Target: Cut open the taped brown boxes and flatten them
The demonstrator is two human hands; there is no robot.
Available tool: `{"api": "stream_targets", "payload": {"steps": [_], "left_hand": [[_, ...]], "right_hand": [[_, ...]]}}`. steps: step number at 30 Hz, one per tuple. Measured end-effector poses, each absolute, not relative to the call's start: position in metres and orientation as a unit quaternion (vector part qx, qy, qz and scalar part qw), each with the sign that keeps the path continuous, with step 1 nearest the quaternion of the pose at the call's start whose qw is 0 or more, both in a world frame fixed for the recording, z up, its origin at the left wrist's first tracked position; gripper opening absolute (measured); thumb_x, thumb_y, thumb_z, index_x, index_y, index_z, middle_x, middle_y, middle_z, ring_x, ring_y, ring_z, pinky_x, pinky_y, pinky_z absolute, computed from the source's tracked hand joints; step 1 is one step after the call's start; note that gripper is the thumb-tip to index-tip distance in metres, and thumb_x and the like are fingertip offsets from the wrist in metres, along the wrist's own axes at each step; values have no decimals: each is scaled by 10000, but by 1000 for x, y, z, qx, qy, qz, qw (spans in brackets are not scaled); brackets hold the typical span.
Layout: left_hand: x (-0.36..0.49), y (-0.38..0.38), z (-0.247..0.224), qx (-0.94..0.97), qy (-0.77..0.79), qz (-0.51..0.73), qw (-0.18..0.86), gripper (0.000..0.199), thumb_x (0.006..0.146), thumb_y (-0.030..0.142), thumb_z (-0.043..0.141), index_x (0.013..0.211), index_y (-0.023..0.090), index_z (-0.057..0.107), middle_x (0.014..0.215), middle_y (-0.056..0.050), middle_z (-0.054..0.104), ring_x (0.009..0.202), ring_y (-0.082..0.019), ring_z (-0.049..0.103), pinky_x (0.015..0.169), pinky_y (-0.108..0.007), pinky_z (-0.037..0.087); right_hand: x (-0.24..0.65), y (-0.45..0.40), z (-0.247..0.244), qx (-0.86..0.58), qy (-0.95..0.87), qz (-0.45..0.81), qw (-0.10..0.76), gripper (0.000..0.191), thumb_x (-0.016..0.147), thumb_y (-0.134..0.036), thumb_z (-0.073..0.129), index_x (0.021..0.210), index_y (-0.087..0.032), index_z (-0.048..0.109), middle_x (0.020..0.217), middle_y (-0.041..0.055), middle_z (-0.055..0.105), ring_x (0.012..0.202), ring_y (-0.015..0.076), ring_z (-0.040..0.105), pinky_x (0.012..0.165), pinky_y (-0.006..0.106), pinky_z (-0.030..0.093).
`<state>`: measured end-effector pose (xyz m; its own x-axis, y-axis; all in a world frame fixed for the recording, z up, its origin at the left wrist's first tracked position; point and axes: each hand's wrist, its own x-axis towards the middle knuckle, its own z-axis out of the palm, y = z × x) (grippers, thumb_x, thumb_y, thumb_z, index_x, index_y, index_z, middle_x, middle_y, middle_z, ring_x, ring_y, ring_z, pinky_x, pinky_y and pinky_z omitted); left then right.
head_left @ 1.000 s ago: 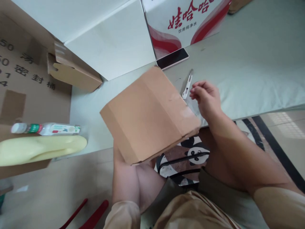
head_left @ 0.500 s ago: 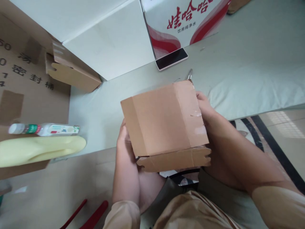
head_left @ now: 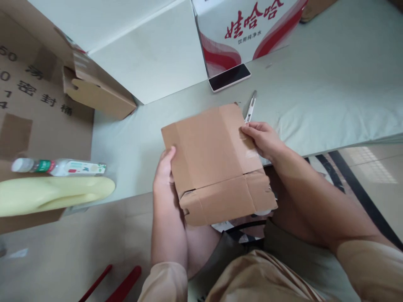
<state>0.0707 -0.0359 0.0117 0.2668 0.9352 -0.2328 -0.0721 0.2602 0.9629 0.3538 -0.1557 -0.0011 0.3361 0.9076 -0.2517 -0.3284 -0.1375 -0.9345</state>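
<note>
Between my hands is a brown cardboard box, flattened, its creased face turned up and a notched flap hanging toward my lap. My left hand grips its left edge, thumb on top and the other fingers hidden beneath. At the right edge, my right hand pinches the cardboard with the thumb on top. Just beyond that hand a white utility knife lies on the pale green cloth. Torn, ragged spots show along the right side of the flap.
A phone lies by a white and red printed carton. A large white box and a small brown box stand at the back left. A clear bottle and a pale yellow container lie at the left.
The cardboard has tilted, so its front flap shows more broadly. My right hand has come onto the top of the right edge, and my left thumb now shows on top. More of the utility knife is visible.
</note>
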Motion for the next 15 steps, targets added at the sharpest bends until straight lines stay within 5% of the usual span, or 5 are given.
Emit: {"api": "stream_targets", "payload": {"steps": [2, 5, 9, 12, 15], "left_hand": [[66, -36, 10, 409, 474, 381, 680, 477, 620, 526, 885, 928, 183, 764, 908, -125, 799, 1076, -377, 752, 971, -537, 610], [60, -32, 4, 347, 460, 454, 679, 459, 718, 519, 811, 1031, 188, 754, 1074, -116, 799, 1151, -338, 730, 1028, -491, 588], [55, -17, -6, 333, 439, 526, 648, 453, 781, 547, 759, 1076, 203, 741, 1206, -106, 773, 1235, -308, 688, 1064, -449, 569], [56, -11, -8, 326, 425, 530, 657, 485, 783, 583, 752, 1087, 206, 731, 1276, -119, 745, 1290, -320, 653, 1073, -469, 562], [66, -19, -3, 284, 415, 541, 674, 516, 755, 572, 780, 1117, 213, 704, 1332, -116, 717, 1287, -309, 652, 1063, -464, 564]], "right_hand": [[356, -159, 0, -548, -274, 503, 610, 495, 800, -718, 640, 791, -224, 617, 637, 6, 608, 574, 169, 597, 546, 318, 489], [356, -167, 5, -485, -286, 552, 616, 713, 767, -888, 463, 960, -234, 671, 732, 41, 681, 628, 202, 645, 568, 344, 504], [348, -174, 14, -421, -305, 594, 614, 830, 561, -965, 572, 1026, -285, 678, 678, -9, 670, 485, 136, 541, 414, 250, 333], [339, -175, 26, -432, -311, 568, 628, 818, 568, -988, 523, 925, -268, 675, 597, -32, 617, 390, 76, 413, 395, 239, 255], [328, -183, 34, -478, -287, 540, 631, 694, 528, -853, 758, 813, -231, 643, 513, -56, 555, 338, 53, 340, 356, 231, 222]]}}
